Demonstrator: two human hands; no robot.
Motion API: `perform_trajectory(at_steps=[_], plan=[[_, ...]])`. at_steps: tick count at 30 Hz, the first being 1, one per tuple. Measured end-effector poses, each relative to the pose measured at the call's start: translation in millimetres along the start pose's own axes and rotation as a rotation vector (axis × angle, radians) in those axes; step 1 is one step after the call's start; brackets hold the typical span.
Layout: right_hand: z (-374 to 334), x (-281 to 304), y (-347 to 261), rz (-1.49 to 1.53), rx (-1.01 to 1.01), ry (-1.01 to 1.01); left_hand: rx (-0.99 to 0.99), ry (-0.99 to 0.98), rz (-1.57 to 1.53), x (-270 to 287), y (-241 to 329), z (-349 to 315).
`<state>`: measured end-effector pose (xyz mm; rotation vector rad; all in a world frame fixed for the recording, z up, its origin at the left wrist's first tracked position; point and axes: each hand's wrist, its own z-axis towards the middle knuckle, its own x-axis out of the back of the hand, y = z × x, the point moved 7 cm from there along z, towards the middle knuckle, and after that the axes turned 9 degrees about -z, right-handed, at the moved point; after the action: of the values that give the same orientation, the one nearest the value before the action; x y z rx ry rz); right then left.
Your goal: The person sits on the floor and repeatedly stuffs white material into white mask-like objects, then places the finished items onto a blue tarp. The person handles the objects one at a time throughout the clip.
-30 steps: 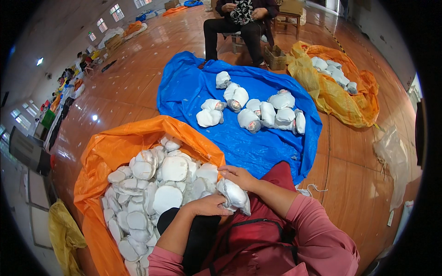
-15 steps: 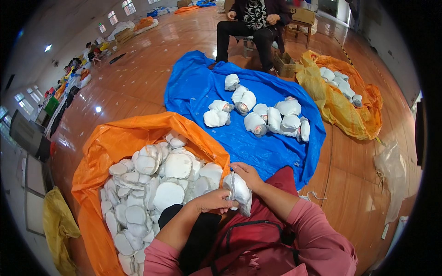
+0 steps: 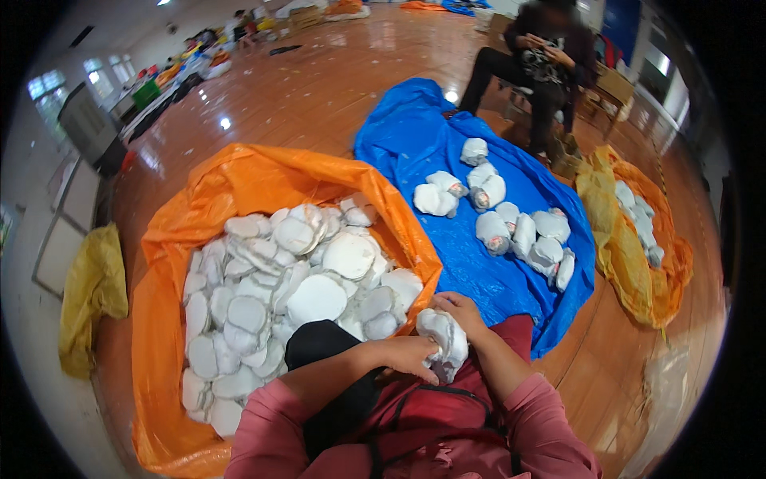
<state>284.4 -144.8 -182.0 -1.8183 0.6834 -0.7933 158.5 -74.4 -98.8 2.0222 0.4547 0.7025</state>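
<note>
Above my lap I hold a bundle of white rounded pads (image 3: 447, 339), with greyish edges showing at its lower end. My left hand (image 3: 405, 356) grips its near left side, thumb and fingers pressed against the pads. Around the far right side curls my right hand (image 3: 463, 312), its fingertips partly hidden behind the bundle. Just left of my hands lies a large heap of loose white pads (image 3: 317, 298) in an open orange sack (image 3: 263, 166). Beyond my hands, several similar white bundles (image 3: 548, 252) rest on a blue plastic sheet (image 3: 459, 275).
A person (image 3: 550, 56) sits on a stool beyond the blue sheet, both hands raised in front. At the right lies a yellow and orange sack (image 3: 600, 195) holding more white bundles. Clear plastic (image 3: 662, 391) lies at the lower right, yellow sacking (image 3: 92, 295) at the left.
My view has swung left, so the sacks, sheet and seated person sit farther right in the picture. Both hands still hold the bundle, which is turned a little differently.
</note>
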Motion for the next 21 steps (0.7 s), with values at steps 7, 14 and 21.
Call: perform_trajectory(at_steps=[7,14,21], plan=[[-26.9,-19.8,-16.8,0.307,-0.153,-0.248,-0.088,0.28,-0.158,15.9,-22.2,-21.3],[-34.0,-20.4,-45.4,0.484,-0.069,-0.181,-0.2,0.359,-0.822,22.4,-18.6,-50.4],[-38.3,-43.0,-67.7,0.593,-0.054,-0.396,-0.247,0.387,-1.015,21.6,-33.9,-40.1]])
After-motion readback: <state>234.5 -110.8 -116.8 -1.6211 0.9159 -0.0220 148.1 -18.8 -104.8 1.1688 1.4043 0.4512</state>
